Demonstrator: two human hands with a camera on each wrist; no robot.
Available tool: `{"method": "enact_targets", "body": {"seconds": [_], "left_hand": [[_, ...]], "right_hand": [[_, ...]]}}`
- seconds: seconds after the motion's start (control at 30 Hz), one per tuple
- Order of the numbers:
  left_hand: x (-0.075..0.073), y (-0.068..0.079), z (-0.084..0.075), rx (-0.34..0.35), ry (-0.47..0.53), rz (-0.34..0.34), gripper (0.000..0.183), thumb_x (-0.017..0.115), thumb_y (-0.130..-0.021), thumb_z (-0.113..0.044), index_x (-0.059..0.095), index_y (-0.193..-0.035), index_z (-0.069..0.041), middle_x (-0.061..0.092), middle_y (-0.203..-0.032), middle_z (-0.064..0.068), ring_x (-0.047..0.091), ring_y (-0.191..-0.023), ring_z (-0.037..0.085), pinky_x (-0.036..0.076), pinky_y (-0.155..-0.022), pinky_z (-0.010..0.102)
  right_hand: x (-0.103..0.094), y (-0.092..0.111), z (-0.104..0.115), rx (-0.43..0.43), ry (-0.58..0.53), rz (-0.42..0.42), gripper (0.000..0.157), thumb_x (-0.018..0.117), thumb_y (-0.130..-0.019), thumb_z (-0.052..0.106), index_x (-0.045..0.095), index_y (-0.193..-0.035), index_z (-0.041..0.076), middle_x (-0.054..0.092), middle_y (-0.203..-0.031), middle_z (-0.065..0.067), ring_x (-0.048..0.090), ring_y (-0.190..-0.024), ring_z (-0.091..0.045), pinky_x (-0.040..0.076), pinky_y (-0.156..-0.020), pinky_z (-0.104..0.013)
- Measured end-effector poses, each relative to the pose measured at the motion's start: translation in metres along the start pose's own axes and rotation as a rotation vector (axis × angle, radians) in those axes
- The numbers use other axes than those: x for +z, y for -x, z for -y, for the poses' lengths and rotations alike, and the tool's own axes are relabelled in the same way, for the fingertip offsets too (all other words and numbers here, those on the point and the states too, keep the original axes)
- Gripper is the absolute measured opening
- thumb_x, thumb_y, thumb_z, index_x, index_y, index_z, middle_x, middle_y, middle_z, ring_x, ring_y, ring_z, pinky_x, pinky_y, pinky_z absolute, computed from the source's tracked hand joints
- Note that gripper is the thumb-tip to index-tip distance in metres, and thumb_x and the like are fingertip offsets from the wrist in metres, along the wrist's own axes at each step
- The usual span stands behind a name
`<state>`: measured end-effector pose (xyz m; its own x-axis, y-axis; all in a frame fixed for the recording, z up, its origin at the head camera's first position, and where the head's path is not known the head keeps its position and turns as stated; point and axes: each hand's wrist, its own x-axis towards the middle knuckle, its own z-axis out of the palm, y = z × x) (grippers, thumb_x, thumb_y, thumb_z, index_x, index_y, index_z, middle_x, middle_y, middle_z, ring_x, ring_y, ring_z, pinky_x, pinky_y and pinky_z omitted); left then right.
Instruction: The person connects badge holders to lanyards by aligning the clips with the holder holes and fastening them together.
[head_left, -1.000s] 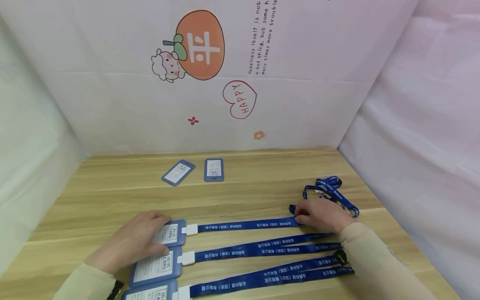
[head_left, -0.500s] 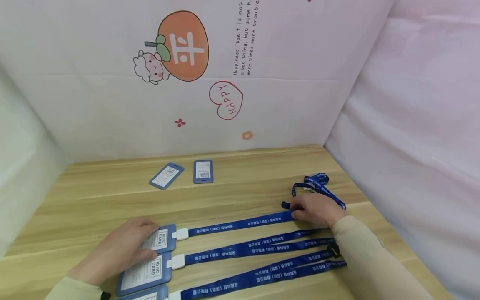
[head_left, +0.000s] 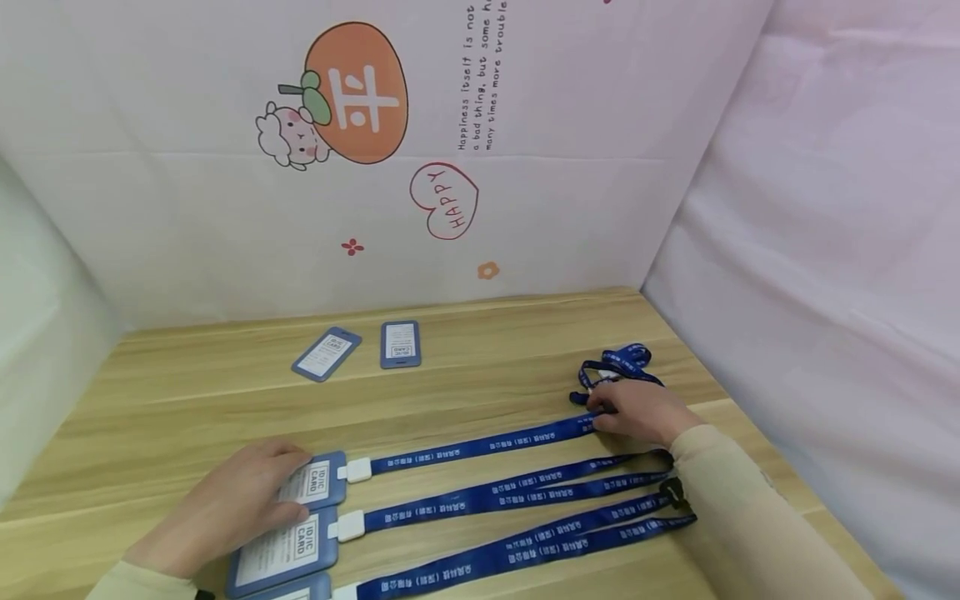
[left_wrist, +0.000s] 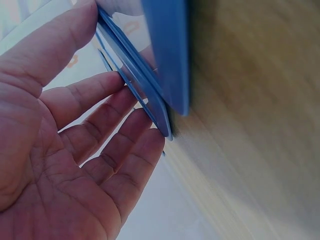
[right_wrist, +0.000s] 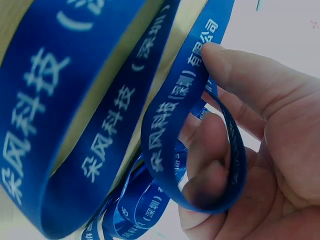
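My left hand (head_left: 232, 500) lies across the farthest of three blue ID badge holders (head_left: 324, 482), thumb on its near side and fingers at its far side. In the left wrist view, the fingertips meet a badge holder's edge (left_wrist: 134, 92). A blue lanyard (head_left: 480, 444) with white lettering runs from this holder's white clip to my right hand (head_left: 647, 410), which pinches its end. The right wrist view shows that lanyard (right_wrist: 172, 115) looped round the curled fingers. The middle badge holder (head_left: 281, 552) and nearest badge holder (head_left: 303, 590) have lanyards laid out rightward.
Two badge holders without lanyards, one tilted (head_left: 326, 354) and one upright (head_left: 401, 344), lie toward the back. Bunched blue lanyards (head_left: 626, 358) lie beyond my right hand. White cloth walls (head_left: 562, 225) enclose the wooden table (head_left: 465, 392) at back and sides.
The head view has turned rightward, so everything sits further left. My right hand has moved slightly away from me with the lanyard end, uncovering the looped ends of the nearer lanyards.
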<state>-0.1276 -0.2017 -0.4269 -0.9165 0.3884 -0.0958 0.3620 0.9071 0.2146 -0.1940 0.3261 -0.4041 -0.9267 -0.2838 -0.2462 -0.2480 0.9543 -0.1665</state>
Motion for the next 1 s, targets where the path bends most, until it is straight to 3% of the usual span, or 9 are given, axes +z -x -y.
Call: {"method": "enact_targets", "body": {"seconds": [0.37,0.6,1.0], "left_hand": [[0.0,0.0,0.001,-0.01,-0.008,0.013,0.068,0.09,-0.079,-0.042,0.069,-0.132,-0.004,0.067,-0.131,0.016,0.064,-0.119,0.037,0.052,-0.102,0.061],[0.0,0.0,0.001,-0.01,-0.018,0.012,0.068,0.09,-0.078,-0.042,0.07,-0.131,-0.004,0.067,-0.13,0.016,0.065,-0.115,0.034,0.053,-0.101,0.06],[0.0,-0.002,0.0,-0.015,-0.013,0.027,0.068,0.09,-0.079,-0.043,0.07,-0.132,-0.005,0.067,-0.13,0.015,0.065,-0.116,0.034,0.053,-0.101,0.06]], "right_hand": [[-0.002,-0.002,-0.01,0.012,-0.026,0.001,0.041,0.076,-0.095,0.035,0.07,-0.129,0.013,0.073,-0.123,-0.009,0.069,-0.111,-0.03,0.056,-0.096,-0.056],[-0.002,-0.002,-0.018,0.031,-0.065,-0.003,0.038,0.077,-0.094,0.032,0.071,-0.125,0.011,0.072,-0.125,-0.011,0.067,-0.116,-0.034,0.054,-0.099,-0.058],[-0.004,0.001,-0.024,0.01,-0.072,-0.036,0.038,0.079,-0.092,0.03,0.071,-0.122,0.007,0.073,-0.117,-0.011,0.068,-0.109,-0.032,0.056,-0.094,-0.056]]}}
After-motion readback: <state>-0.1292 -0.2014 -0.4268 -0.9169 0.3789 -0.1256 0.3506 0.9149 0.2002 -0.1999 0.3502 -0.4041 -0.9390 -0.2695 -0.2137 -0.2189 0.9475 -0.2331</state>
